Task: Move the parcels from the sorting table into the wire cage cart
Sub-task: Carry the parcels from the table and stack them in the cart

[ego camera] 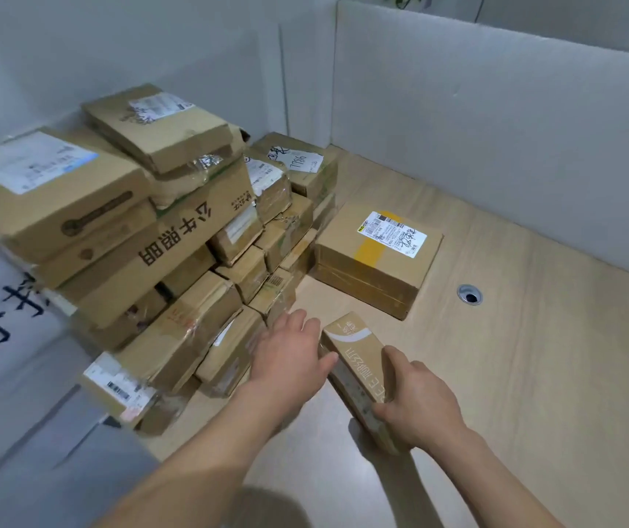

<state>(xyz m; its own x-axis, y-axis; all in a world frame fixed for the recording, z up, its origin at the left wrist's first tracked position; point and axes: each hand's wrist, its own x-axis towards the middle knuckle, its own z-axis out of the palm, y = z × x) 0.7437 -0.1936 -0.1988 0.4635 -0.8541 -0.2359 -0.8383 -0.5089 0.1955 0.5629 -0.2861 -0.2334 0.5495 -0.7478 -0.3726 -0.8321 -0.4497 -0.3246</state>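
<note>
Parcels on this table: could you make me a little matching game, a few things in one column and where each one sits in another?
Things:
1. narrow printed box
2. box with yellow tape
3. box marked 7786
4. round cable hole

Places:
A. in the back corner, atop the pile
B. between the two hands
C. alone on the tabletop, beside the pile
D. set into the tabletop, right of the boxes

Pairs: 1-B, 2-C, 3-A, 4-D

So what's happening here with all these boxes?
A person is clearing parcels off a wooden table. Both hands are on a narrow carton: the right hand grips its near end, the left hand rests against its side. A big pile of boxes and one labelled box wait. No cart is in view.
</note>
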